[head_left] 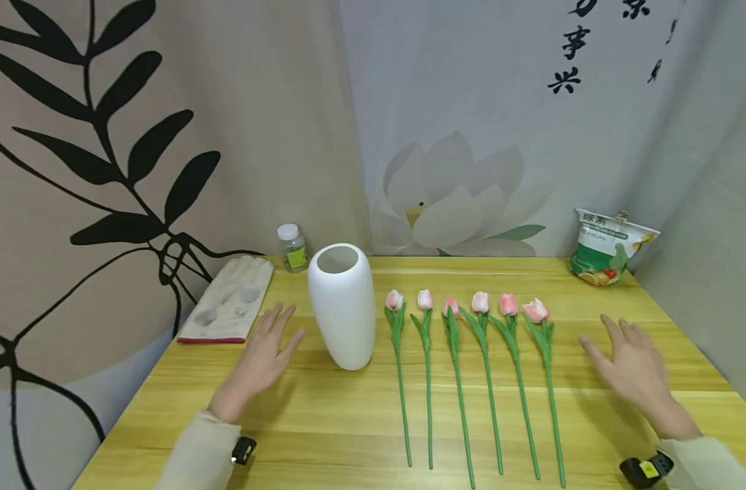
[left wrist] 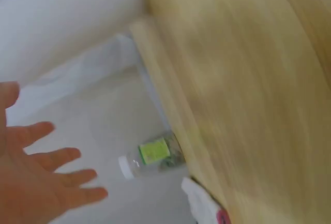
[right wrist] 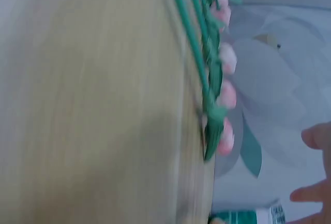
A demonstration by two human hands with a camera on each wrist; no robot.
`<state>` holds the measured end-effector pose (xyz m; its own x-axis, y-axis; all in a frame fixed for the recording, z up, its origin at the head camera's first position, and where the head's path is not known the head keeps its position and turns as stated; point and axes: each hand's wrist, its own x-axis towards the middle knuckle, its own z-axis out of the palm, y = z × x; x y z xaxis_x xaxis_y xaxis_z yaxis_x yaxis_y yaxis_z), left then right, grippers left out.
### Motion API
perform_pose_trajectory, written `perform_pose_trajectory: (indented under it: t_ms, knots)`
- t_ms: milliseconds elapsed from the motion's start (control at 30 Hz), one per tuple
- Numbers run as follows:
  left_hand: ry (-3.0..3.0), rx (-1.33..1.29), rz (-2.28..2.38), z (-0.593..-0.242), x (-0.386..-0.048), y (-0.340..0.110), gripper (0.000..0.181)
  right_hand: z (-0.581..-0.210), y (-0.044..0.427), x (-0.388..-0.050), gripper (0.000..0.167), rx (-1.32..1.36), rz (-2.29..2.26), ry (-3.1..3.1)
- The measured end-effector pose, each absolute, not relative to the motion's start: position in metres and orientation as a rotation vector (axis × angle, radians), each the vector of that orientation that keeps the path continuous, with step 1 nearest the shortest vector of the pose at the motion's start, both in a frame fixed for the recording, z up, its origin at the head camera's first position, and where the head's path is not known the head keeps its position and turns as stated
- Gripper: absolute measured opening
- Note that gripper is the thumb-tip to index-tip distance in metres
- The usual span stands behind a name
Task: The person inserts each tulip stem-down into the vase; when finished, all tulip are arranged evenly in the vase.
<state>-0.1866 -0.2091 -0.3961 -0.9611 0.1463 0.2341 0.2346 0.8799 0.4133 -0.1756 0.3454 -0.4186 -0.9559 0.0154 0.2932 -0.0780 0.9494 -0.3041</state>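
My left hand (head_left: 264,361) is held over the table, fingers spread, between a folded cloth (head_left: 229,299) and a white vase (head_left: 342,306). Nothing is in it; the left wrist view shows the same hand (left wrist: 36,172) with its fingers extended. To the right of the upright vase, several pink artificial tulips (head_left: 480,303) lie in a row, blossoms toward the back and green stems toward me. Beyond the rightmost tulip (head_left: 550,381), my right hand (head_left: 633,367) hovers with fingers apart, holding nothing. Only some fingertips (right wrist: 315,136) of it show in the right wrist view.
At the back left stands a small clear bottle (head_left: 293,248) with a white cap and green label. A green-and-white snack bag (head_left: 612,248), clipped at the top, stands in the back right corner. Printed curtains (head_left: 275,136) hang behind the wooden table (head_left: 324,435).
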Motion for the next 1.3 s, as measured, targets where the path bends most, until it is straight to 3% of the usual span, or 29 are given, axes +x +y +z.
perform_pose_trajectory:
  t_ms: [200, 433, 833, 1167, 1300]
  knots:
    - [-2.616, -0.318, -1.168, -0.391, -0.17, -0.19, 0.062, -0.412, 0.315, -0.18, 0.058, 0.066, 0.573, -2.745]
    - [-2.293, -0.46, -1.332, -0.402, -0.159, -0.161, 0.088, -0.396, 0.275, -0.191, 0.056, 0.057, 0.739, -2.692]
    - [-2.137, -0.357, -1.261, -0.41, -0.164, -0.138, 0.075, -0.383, 0.196, -0.219, 0.051, 0.307, 1.037, -2.638]
    - [-2.169, -0.438, -1.099, -0.412, -0.168, -0.144, 0.078, -0.386, 0.127, -0.25, 0.018, 0.502, 1.204, -2.66]
    - [-2.178, -0.45, -1.036, -0.412, -0.167, -0.146, 0.081, -0.402, 0.099, -0.257, 0.017, 0.632, 1.181, -2.804]
